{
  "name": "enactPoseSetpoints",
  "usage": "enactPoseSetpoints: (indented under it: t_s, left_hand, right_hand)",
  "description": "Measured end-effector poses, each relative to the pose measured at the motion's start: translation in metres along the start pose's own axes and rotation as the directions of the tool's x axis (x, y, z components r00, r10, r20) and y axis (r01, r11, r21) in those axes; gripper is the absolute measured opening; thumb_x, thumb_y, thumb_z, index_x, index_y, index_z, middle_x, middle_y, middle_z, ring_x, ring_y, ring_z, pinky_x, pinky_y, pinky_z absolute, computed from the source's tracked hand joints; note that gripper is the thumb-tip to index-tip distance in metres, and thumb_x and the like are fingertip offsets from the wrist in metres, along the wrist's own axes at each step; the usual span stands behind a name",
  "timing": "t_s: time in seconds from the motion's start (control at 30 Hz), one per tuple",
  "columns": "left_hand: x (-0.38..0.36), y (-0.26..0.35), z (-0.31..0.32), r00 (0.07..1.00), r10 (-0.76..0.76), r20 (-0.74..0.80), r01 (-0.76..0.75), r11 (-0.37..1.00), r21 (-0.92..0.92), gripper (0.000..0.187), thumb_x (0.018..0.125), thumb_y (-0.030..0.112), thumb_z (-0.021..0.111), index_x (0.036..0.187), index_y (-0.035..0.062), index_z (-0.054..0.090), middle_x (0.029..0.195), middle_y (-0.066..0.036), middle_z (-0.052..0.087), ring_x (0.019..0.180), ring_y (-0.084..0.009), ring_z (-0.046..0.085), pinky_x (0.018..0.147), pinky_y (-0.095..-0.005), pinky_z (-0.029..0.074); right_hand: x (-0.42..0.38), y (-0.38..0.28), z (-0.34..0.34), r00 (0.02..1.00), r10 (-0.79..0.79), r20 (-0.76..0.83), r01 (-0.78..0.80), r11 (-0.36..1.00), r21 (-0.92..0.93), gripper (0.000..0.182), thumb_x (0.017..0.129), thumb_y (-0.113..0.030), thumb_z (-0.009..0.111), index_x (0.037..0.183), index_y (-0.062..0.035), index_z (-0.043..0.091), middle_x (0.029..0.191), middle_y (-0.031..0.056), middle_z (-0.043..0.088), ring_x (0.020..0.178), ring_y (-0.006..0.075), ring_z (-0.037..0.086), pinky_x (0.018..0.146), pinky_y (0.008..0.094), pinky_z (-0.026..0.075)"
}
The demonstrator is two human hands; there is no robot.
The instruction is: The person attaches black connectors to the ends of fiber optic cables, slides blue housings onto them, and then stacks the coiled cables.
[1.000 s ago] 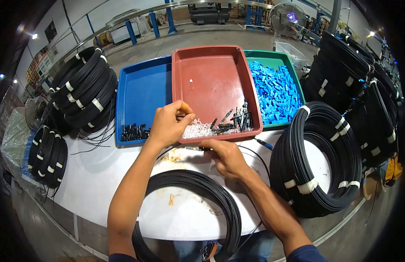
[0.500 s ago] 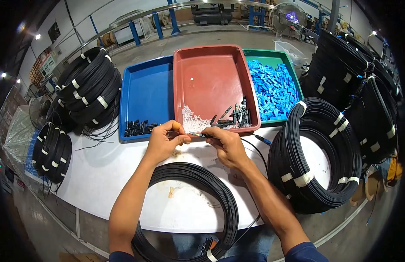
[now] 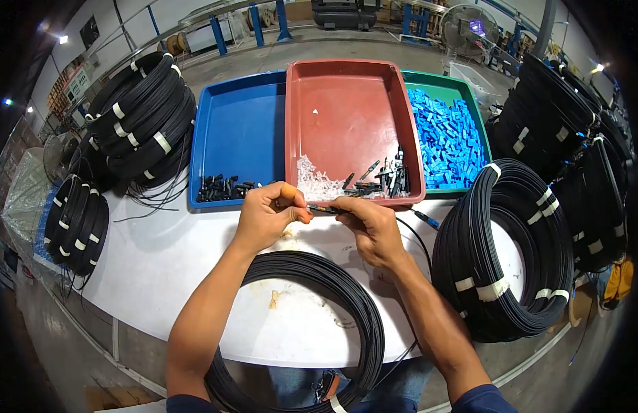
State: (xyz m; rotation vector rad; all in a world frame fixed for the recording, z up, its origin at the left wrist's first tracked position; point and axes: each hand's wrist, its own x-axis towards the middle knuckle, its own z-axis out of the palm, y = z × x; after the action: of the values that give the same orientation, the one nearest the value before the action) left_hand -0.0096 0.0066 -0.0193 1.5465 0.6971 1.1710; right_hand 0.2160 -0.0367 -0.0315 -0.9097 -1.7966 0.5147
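My right hand [image 3: 371,228] pinches a slim black cable connector [image 3: 324,209] just in front of the red tray. The fingers of my left hand [image 3: 265,215] are closed at the connector's left tip; whatever they hold there is too small to make out. Below my hands, a coil of black cable [image 3: 368,310] lies partly on the table and partly over my lap. One cable runs up past my right wrist, and a blue-tipped connector [image 3: 426,219] lies to the right of that hand.
A red tray [image 3: 353,103] holds small clear pieces and black connectors. The blue tray [image 3: 239,131] beside it has black parts, and the green tray [image 3: 439,79] has many blue pieces. Black cable coils stand left [image 3: 136,124] and right [image 3: 470,248] on the white table [image 3: 153,275].
The view has shifted slightly, so trays and coils sit a little differently in frame. My left fingers have moved slightly off the connector's body, showing more of its tip.
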Motion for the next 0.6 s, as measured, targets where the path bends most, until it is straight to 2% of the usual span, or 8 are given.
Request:
enactPoseSetpoints:
  t_s: [0.17, 0.23, 0.27, 0.47, 0.53, 0.6]
  left_hand:
    - [-0.0008, -0.0007, 0.0, 0.999, 0.024, 0.021, -0.023, 1.0, -0.012, 0.013, 0.086, -0.004, 0.077, 0.091, -0.0026, 0.064, 0.082, -0.007, 0.07, 0.078, -0.0132, 0.071, 0.073, -0.0257, 0.058]
    - [-0.0012, 0.0001, -0.0005, 1.0, -0.003, 0.02, 0.002, 1.0, 0.026, 0.017, 0.087, 0.003, 0.078, 0.091, -0.001, 0.062, 0.087, -0.006, 0.065, 0.078, -0.0131, 0.07, 0.082, -0.0338, 0.064]
    - [-0.001, -0.0001, -0.0009, 1.0, -0.001, 0.019, 0.001, 1.0, 0.027, 0.017, 0.087, 0.003, 0.078, 0.091, -0.001, 0.062, 0.087, -0.006, 0.065, 0.078, -0.0131, 0.07, 0.082, -0.0338, 0.064]
    - [-0.0016, -0.0025, -0.0009, 1.0, 0.007, 0.007, -0.008, 0.998, 0.057, 0.018, 0.086, 0.004, 0.079, 0.09, -0.0008, 0.062, 0.088, -0.007, 0.066, 0.078, -0.0129, 0.07, 0.081, -0.0314, 0.063]
    - [-0.0016, -0.0024, 0.0004, 0.999, 0.043, -0.015, -0.042, 0.997, 0.068, 0.016, 0.086, 0.002, 0.08, 0.092, -0.0017, 0.065, 0.082, -0.007, 0.071, 0.076, -0.0108, 0.069, 0.071, -0.0243, 0.057]
    - [-0.0014, -0.0008, 0.0012, 0.999, 0.039, -0.031, -0.036, 0.996, 0.078, 0.016, 0.086, 0.002, 0.08, 0.091, -0.0016, 0.064, 0.082, -0.007, 0.072, 0.076, -0.0106, 0.069, 0.071, -0.0241, 0.056]
  right_hand:
    - [-0.0013, 0.0027, 0.0006, 1.0, -0.027, -0.011, 0.027, 1.0, -0.009, 0.032, 0.083, 0.01, 0.064, 0.114, -0.0003, 0.068, 0.097, 0.0194, 0.072, 0.086, 0.0343, 0.071, 0.078, 0.0388, 0.055]
    - [-0.0014, 0.0028, 0.0007, 0.999, -0.031, -0.017, 0.03, 1.0, -0.006, 0.033, 0.083, 0.011, 0.063, 0.113, -0.0001, 0.068, 0.096, 0.0194, 0.072, 0.086, 0.0343, 0.071, 0.078, 0.0387, 0.055]
    - [-0.0009, 0.0028, 0.0006, 0.999, -0.034, -0.024, 0.034, 0.999, -0.004, 0.034, 0.082, 0.012, 0.063, 0.113, 0.0, 0.068, 0.096, 0.0194, 0.072, 0.086, 0.0342, 0.071, 0.077, 0.0387, 0.055]
    - [-0.0002, 0.0008, -0.001, 0.999, -0.031, -0.018, 0.031, 1.0, -0.003, 0.034, 0.081, 0.011, 0.063, 0.112, -0.0001, 0.068, 0.095, 0.0198, 0.072, 0.084, 0.0341, 0.07, 0.076, 0.0385, 0.054]
    - [-0.0004, 0.0008, -0.0012, 0.999, -0.03, -0.02, 0.03, 1.0, 0.006, 0.034, 0.081, 0.011, 0.063, 0.113, -0.0002, 0.068, 0.095, 0.0198, 0.071, 0.084, 0.0343, 0.07, 0.076, 0.0387, 0.054]
    - [-0.0004, 0.0004, -0.0012, 0.999, -0.029, -0.022, 0.029, 0.999, 0.016, 0.034, 0.081, 0.011, 0.064, 0.113, -0.0003, 0.069, 0.094, 0.0198, 0.071, 0.084, 0.0345, 0.07, 0.077, 0.039, 0.054]
